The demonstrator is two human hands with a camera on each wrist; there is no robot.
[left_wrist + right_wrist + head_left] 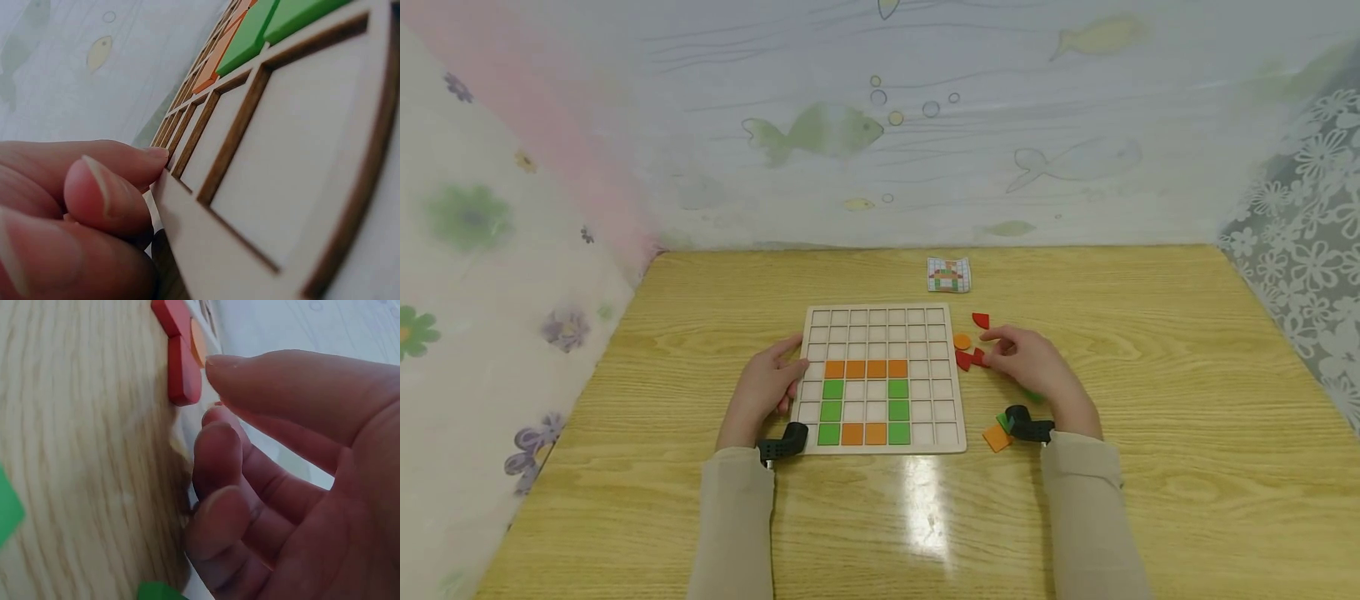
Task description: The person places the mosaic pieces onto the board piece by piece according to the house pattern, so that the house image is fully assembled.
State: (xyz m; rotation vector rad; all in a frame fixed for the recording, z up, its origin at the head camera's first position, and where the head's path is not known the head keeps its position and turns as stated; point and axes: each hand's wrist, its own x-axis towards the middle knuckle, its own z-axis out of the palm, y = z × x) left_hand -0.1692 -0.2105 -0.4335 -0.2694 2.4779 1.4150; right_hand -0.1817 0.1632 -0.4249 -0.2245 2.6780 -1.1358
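A square wooden grid board (pixel 936 423) lies on the table, with several orange squares (pixel 855 369) and green squares (pixel 898 389) set in its cells. At its left edge the left hand (pixel 760 387) holds the board, thumb tip on the rim and other fingers curled beside it. To the board's right, the right hand (pixel 1033 367) hovers by the red quarter-round pieces (pixel 963 361). Its thumb and fingers (pixel 219 462) are bent and apart, with nothing visible between them. An orange disc (pixel 962 342) touches the board's right side; another red piece (pixel 981 320) lies just beyond the right fingertips.
Near the right wrist lie an orange square (pixel 997 437) and a green piece (pixel 1003 422), partly covered by the wrist camera. Another green piece (pixel 1033 397) shows under the right hand. Behind the board lies a small pattern card (pixel 949 275). A printed curtain (pixel 925 183) borders the table's back.
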